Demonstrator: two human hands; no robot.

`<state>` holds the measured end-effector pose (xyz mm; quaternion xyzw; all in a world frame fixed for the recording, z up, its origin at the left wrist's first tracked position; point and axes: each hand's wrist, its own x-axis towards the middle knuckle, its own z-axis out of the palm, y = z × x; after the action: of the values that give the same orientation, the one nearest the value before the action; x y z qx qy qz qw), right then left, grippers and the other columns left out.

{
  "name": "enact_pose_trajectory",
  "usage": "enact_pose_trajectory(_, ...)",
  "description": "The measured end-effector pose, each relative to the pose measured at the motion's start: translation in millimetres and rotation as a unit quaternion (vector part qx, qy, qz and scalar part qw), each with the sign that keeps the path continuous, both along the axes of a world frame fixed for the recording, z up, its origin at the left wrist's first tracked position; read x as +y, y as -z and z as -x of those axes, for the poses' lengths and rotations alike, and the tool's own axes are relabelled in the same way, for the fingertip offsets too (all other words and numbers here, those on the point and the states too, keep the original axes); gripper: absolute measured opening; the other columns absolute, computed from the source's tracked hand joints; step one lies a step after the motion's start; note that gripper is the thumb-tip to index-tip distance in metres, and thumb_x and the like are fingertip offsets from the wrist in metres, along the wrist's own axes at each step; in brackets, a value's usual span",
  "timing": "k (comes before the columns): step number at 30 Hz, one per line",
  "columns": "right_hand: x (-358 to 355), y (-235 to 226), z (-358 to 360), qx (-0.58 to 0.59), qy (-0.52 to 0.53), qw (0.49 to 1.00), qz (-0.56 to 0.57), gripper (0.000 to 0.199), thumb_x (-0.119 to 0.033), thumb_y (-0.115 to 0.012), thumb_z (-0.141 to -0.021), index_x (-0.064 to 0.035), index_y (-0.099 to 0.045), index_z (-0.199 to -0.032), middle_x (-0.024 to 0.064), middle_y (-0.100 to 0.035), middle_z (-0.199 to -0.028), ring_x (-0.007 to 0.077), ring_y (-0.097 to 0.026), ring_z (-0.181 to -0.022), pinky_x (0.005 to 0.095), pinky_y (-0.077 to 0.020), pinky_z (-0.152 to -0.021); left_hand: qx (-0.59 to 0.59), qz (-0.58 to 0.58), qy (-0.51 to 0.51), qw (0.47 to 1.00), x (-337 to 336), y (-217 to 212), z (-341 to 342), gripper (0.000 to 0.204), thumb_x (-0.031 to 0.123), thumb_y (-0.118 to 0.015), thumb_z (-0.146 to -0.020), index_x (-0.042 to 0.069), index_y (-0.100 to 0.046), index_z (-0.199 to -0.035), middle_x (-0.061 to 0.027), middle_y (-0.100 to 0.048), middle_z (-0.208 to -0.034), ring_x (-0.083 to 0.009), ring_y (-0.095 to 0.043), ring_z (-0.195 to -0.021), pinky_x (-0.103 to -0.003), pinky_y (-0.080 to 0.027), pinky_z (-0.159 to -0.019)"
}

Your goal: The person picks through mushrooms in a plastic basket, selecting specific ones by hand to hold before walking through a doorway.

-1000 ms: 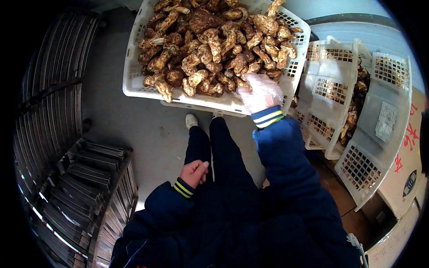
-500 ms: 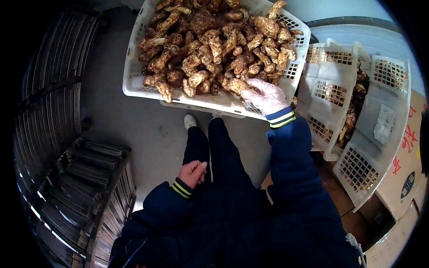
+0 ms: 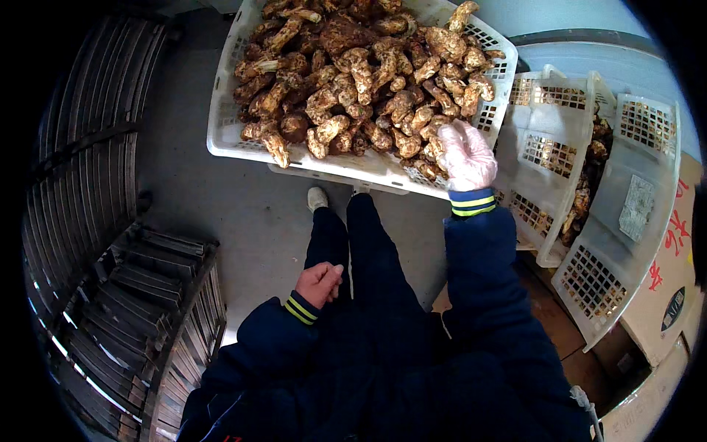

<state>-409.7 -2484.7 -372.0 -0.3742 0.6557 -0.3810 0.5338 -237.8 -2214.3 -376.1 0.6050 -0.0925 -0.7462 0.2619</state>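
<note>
A white perforated plastic crate (image 3: pixel 221 140) in front of me is heaped with brown mushrooms (image 3: pixel 353 81). My right hand (image 3: pixel 464 153), in a thin clear glove, reaches over the crate's near right rim with its fingers down among the mushrooms; whether it grips one is hidden. My left hand (image 3: pixel 318 283) is bare and curled in a loose fist against my thigh, holding nothing. Both sleeves are dark blue with yellow-striped cuffs.
More white crates (image 3: pixel 560 147) with mushrooms lean stacked to the right. A cardboard box (image 3: pixel 666 272) with red markings sits at the far right. Dark metal racks (image 3: pixel 88 221) line the left side. Grey floor (image 3: pixel 250 214) lies below the crate, with my shoes (image 3: pixel 317 197) on it.
My right hand moved from the crate's front rim up and over it into the mushrooms. The left hand stayed on my thigh.
</note>
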Motion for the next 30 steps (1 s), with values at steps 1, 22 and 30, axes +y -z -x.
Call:
enact_pose_trajectory(1,2.6,7.3,-0.5,0.075,-0.094,0.992,0.049,0.021,-0.012,-0.068,-0.079,0.0004,-0.063,-0.094,0.0046,-0.061,-0.073,0.0098,-0.053,-0.055,0.0238,-0.0440,-0.051,-0.003,-0.002,0.005,1.000,0.7,1.0,1.6,0.033,0.031,-0.051,-0.091,0.006,-0.053,-0.071,-0.0006,-0.050,-0.053,-0.0074,-0.045,-0.045,-0.021,-0.037,-0.044)
enact_pose_trajectory(22,-27.2,9.1,-23.1,0.085,-0.155,0.984,0.037,0.033,-0.007,-0.069,-0.076,0.0007,-0.058,-0.106,0.0058,-0.065,-0.092,0.0107,-0.061,-0.077,0.0234,-0.0487,-0.069,-0.561,0.531,0.295,0.562,67.5,76.3,1.1,0.012,0.014,-0.050,-0.083,0.011,-0.048,-0.072,-0.0029,-0.040,-0.060,-0.0161,-0.041,-0.049,-0.029,-0.035,-0.043)
enact_pose_trajectory(30,13.6,-6.0,-80.6,0.391,-0.407,0.822,0.070,0.077,-0.056,-0.069,-0.063,-0.0021,-0.054,-0.116,0.0202,-0.064,-0.095,0.0345,-0.063,-0.086,0.0402,-0.0492,-0.074,-0.551,0.548,0.273,0.567,52.7,64.3,6.4,0.013,0.010,-0.057,-0.081,0.005,-0.060,-0.093,-0.0069,-0.060,-0.078,-0.0208,-0.058,-0.067,-0.031,-0.050,-0.063)
